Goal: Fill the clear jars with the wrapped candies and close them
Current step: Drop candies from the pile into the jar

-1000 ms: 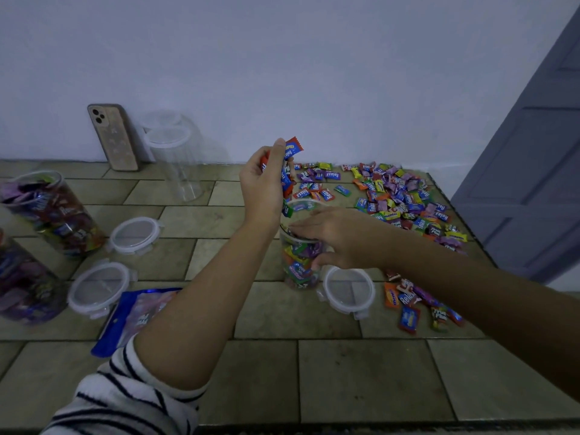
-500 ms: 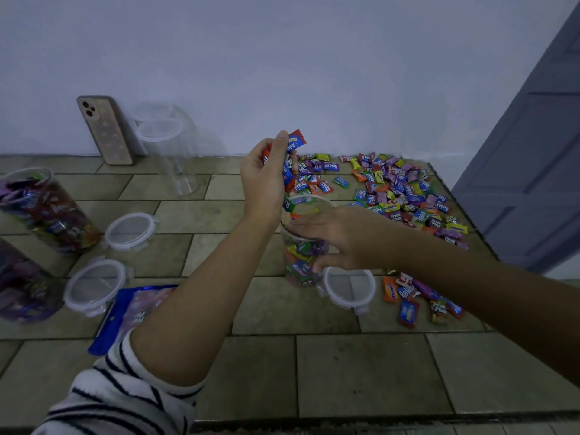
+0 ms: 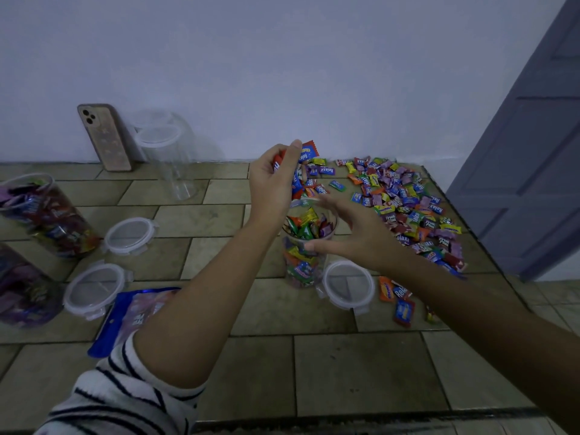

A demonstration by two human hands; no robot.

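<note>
**Right hand lets go of the jar**

Since half a second ago the right hand [image 3: 354,233] has come off the jar [image 3: 303,268]. Then its fingers curled over the rim; now they are straight and spread, blurred, just to the right of the rim. Whether the thumb touches the jar's side cannot be told. The left hand [image 3: 274,183] is raised above the open mouth as before, thumb and curled fingers pinching a bunch of candies [image 3: 306,166].

The jar stands upright near the middle of the tiled surface [image 3: 361,372], candies showing inside it up to near the rim. Its lid [image 3: 348,285] lies flat just beside its base, to the right. The loose pile [image 3: 408,208] is spread behind and to the right, with a few strays [image 3: 397,298] beyond the lid.

At far left stand two full jars [image 3: 47,215], uncapped, with two more lids [image 3: 130,235] lying near them. An empty jar [image 3: 171,158] stands at the wall beside a leaning phone [image 3: 103,136]. A blue bag [image 3: 125,315] lies partly under the left forearm, which wears a striped sleeve [image 3: 119,400].
</note>
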